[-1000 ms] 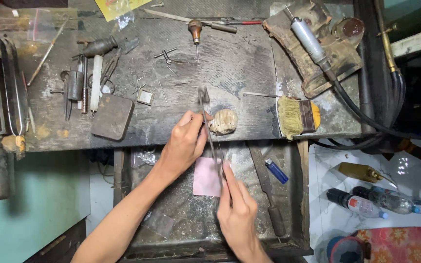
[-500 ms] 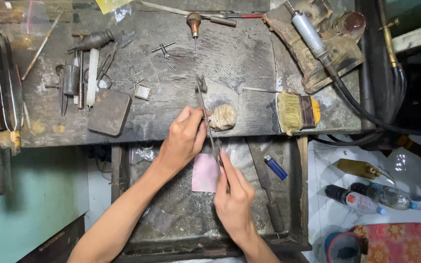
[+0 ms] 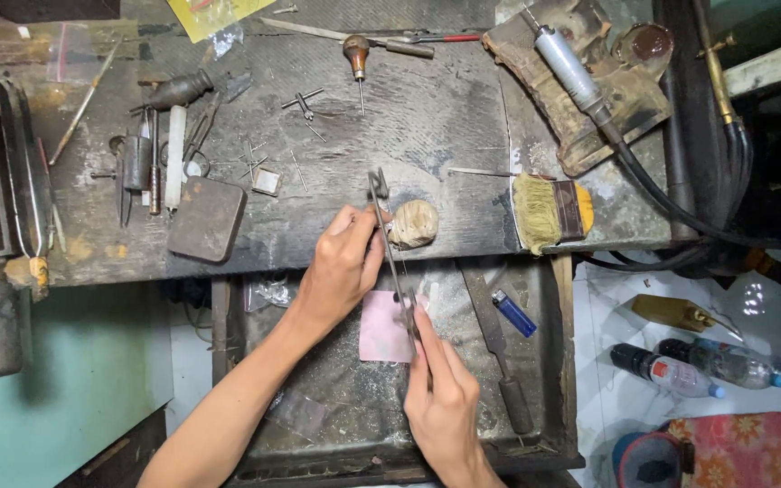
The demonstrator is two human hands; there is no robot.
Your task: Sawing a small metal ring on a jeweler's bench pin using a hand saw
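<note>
Right now the left hand (image 3: 341, 267) pinches the top part of a thin metal saw frame (image 3: 390, 244) against a pale wooden peg (image 3: 413, 223) that sticks out from the edge of the dark, scratched wooden bench (image 3: 409, 117). The right hand (image 3: 440, 398) is closed around the bottom end of the same saw, and its fingers hide the handle, so you cannot see what the handle looks like. The saw runs from the peg down over an open metal drawer (image 3: 336, 398) full of grey dust. A small pink sheet of paper (image 3: 381, 325) lies in the drawer right under the saw, partly covered by the right hand. Close by in the drawer are a blue plastic lighter (image 3: 513, 313) and a long dark file (image 3: 494, 334). On the bench, just to the right of the peg, lies a brush with yellow bristles (image 3: 549, 210). A flat dark square block (image 3: 207, 219) sits to the left, near a white stick (image 3: 174, 155) and some small dark tools that are hard to tell apart. At the top right a silver motor tool with a thick black hose (image 3: 567, 68) rests on a worn brown pad (image 3: 589, 99). Plastic bottles (image 3: 698, 366) lie on the floor at the right. Whatever tiny piece is being cut is too small to see.
</note>
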